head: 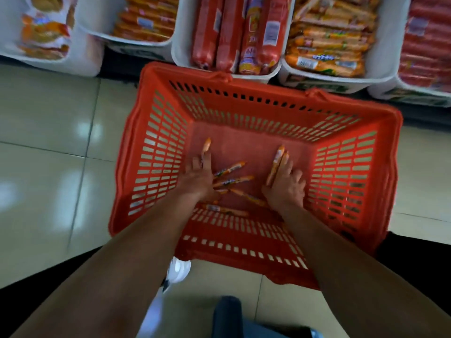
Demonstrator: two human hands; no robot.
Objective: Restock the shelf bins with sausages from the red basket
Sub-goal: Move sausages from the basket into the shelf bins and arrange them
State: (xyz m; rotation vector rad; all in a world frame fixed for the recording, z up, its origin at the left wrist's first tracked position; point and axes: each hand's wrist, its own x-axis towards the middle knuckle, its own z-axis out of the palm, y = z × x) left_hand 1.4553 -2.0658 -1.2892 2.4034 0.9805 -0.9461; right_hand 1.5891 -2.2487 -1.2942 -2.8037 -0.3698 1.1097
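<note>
The red basket (256, 98) stands on the floor in front of the shelf bins. Both my arms reach down into it. My left hand (199, 175) grips a thin orange sausage stick (207, 144) whose tip pokes out past the fingers. My right hand (286, 181) holds two orange sausage sticks (278, 157) side by side. Several loose sausage sticks (231, 181) lie on the basket's bottom between the hands. The image is motion-blurred.
White shelf bins run along the top: one with thick red sausages (234, 32), one with orange stick packs (329, 37), one further left with orange packs (146, 18), one at right with red packs (429, 40). Glossy tiled floor (48, 142) surrounds the basket. My white shoe (177, 270) is under the basket's near edge.
</note>
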